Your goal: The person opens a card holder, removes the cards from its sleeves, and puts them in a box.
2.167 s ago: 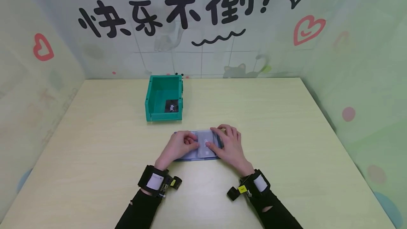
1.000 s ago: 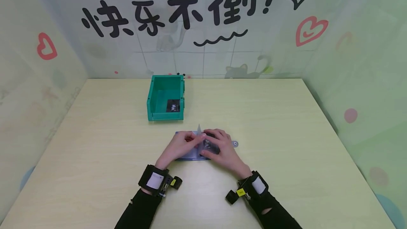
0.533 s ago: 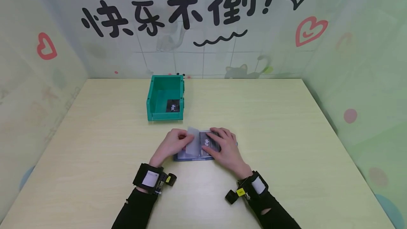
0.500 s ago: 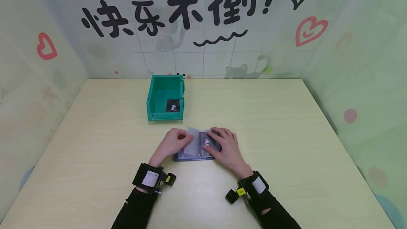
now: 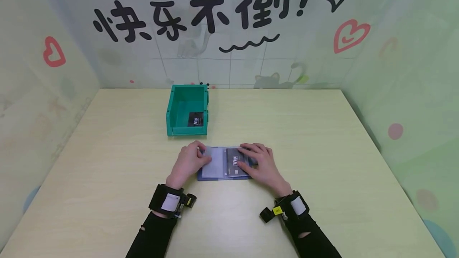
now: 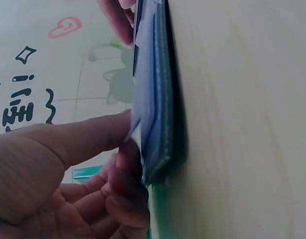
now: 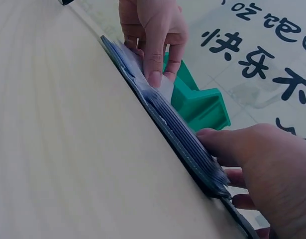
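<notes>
A blue card holder lies spread on the table in the head view. Its clear plastic pages are turned apart, and a black "Vip" card shows in the right-hand pocket. At the left edge, my left hand pinches a clear page between thumb and fingers; the left wrist view shows the thumb against it. My right hand rests over the right part of the holder, fingers spread and thumb on the pages. In the right wrist view the stacked pages stand in layers above the cover.
Behind the holder stands a green bin with another black "Vip" card inside, near its front right corner. Printed wall sheets border the pale wooden table at the back and sides.
A clear page has been turned from right to left by my left hand and now lies flat there, uncovering the "Vip" card. My right hand has shifted slightly right.
</notes>
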Action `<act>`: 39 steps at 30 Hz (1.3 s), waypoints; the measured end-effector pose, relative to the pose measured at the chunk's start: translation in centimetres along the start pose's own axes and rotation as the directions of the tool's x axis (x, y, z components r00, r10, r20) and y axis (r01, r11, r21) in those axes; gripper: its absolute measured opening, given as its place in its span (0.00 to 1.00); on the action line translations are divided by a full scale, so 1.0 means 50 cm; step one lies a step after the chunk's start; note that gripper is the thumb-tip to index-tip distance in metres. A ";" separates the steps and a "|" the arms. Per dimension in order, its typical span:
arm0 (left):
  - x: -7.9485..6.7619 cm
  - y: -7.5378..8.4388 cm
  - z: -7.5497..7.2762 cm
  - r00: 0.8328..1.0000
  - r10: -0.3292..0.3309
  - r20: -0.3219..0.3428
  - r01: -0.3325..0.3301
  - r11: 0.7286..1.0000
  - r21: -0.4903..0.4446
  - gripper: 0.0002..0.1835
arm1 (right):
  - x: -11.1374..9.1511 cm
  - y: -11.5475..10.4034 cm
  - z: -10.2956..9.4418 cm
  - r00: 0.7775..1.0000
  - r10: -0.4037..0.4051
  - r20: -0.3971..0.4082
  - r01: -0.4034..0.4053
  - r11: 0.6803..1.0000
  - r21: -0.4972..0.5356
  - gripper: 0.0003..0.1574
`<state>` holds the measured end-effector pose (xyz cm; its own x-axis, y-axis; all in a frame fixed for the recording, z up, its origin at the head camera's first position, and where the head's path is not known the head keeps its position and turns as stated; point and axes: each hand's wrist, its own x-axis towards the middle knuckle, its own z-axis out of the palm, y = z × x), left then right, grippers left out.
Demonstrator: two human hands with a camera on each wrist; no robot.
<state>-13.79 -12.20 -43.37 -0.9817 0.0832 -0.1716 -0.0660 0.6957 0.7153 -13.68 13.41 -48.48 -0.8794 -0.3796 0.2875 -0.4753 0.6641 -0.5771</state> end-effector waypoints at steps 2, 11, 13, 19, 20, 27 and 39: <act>-0.001 0.003 0.003 1.000 -0.003 -0.025 0.004 1.000 0.020 0.24 | 0.000 0.000 -0.001 1.000 0.020 -0.001 -0.020 1.000 0.000 0.31; -0.008 0.031 0.036 0.990 0.137 -0.040 -0.136 0.990 0.030 0.10 | -0.003 -0.011 0.004 0.997 0.069 -0.017 -0.069 0.997 -0.025 0.36; -0.007 0.035 0.046 0.987 0.160 -0.008 -0.160 0.987 -0.006 0.06 | -0.003 -0.012 0.006 0.997 0.073 -0.011 -0.073 0.997 -0.033 0.37; -0.002 0.037 0.059 0.988 0.156 0.004 -0.156 0.987 -0.034 0.08 | -0.003 -0.011 0.012 0.998 0.070 -0.010 -0.070 0.996 -0.057 0.37; -0.002 0.036 0.060 0.988 0.154 0.005 -0.153 0.988 -0.031 0.08 | -0.003 -0.010 0.013 0.998 0.068 -0.012 -0.069 0.996 -0.062 0.37; 0.005 0.034 0.063 0.990 0.138 0.026 -0.137 0.989 -0.049 0.08 | -0.004 -0.011 0.012 0.997 0.074 -0.013 -0.074 0.994 -0.083 0.38; 0.003 0.037 0.067 0.992 0.117 0.041 -0.116 0.993 -0.036 0.10 | -0.006 -0.009 0.011 0.998 0.069 -0.008 -0.069 0.992 -0.107 0.39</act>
<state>-13.48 -8.50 -44.33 -0.9744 0.1935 -0.1145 0.0415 0.6552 0.7543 -13.18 12.86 -48.70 -0.9102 -0.3277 0.2532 -0.4135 0.7537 -0.5109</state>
